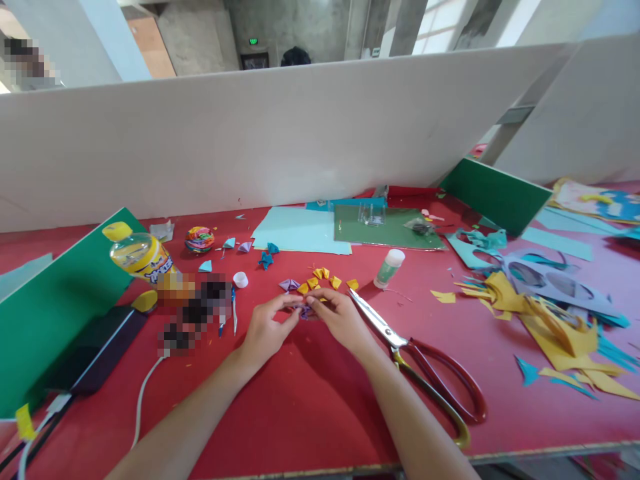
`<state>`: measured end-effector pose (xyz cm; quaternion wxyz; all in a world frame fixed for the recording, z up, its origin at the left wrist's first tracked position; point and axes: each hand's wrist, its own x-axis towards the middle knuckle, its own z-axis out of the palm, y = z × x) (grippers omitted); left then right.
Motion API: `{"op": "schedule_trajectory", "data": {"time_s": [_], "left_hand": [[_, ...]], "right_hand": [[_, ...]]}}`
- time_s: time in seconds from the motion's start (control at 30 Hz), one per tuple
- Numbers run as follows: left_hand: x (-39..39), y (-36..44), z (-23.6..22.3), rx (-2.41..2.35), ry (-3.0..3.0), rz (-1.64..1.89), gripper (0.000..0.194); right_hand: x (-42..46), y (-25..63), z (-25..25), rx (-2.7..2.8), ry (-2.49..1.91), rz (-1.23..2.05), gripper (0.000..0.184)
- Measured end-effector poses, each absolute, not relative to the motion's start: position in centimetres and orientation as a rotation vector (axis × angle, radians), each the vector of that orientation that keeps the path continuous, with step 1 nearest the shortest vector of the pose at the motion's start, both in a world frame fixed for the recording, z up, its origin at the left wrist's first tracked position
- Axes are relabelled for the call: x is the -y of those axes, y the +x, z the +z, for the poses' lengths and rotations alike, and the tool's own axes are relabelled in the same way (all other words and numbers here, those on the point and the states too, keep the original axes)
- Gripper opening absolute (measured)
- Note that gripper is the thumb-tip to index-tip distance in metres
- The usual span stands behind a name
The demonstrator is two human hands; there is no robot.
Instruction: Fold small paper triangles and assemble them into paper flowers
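Between the fingertips of both hands is a small piece of purple folded paper (pixel 305 312), partly hidden by the fingers. My left hand (pixel 267 325) pinches it from the left. From the other side my right hand (pixel 341 319) closes on it too. Just beyond the fingers lie several yellow folded paper pieces (pixel 335 283) and a purple folded piece (pixel 289 285). Large scissors (pixel 395 339) rest with blades slightly apart beside my right hand. A glue stick (pixel 389 269) stands upright past the scissors' tip, and its white cap (pixel 241 279) sits to the left.
Yellow and blue paper scraps (pixel 555 327) pile up on the right. A yellow-capped bottle (pixel 143 253), a black device (pixel 97 353) and a white cable (pixel 145 393) occupy the left. Green boards (pixel 495 193) and a white partition (pixel 280 140) border the red table (pixel 300 413).
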<state>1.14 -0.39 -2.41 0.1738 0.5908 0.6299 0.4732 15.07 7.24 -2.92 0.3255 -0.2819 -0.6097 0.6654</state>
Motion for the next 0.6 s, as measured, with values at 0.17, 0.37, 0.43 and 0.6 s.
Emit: {"op": "schedule_trajectory", "data": {"time_s": [0.17, 0.37, 0.43, 0.6], "left_hand": [[0.16, 0.78, -2.54, -1.788, 1.645, 1.422, 0.015], [0.13, 0.67, -2.71, -1.727, 1.651, 1.496, 0.026], [0.20, 0.66, -2.55, -1.738, 1.654, 1.473, 0.026], [0.46, 0.67, -1.90, -1.688, 1.599, 1.409, 0.027]], "right_hand": [[-6.88, 15.63, -2.31, 1.728, -0.643, 1.768, 0.029], [-7.01, 15.73, -2.38, 1.865, -0.661, 1.511, 0.015], [-7.09, 15.68, -2.48, 1.900, -0.661, 1.451, 0.010], [-7.08, 15.79, -2.28, 1.969, -0.642, 1.353, 0.009]]}}
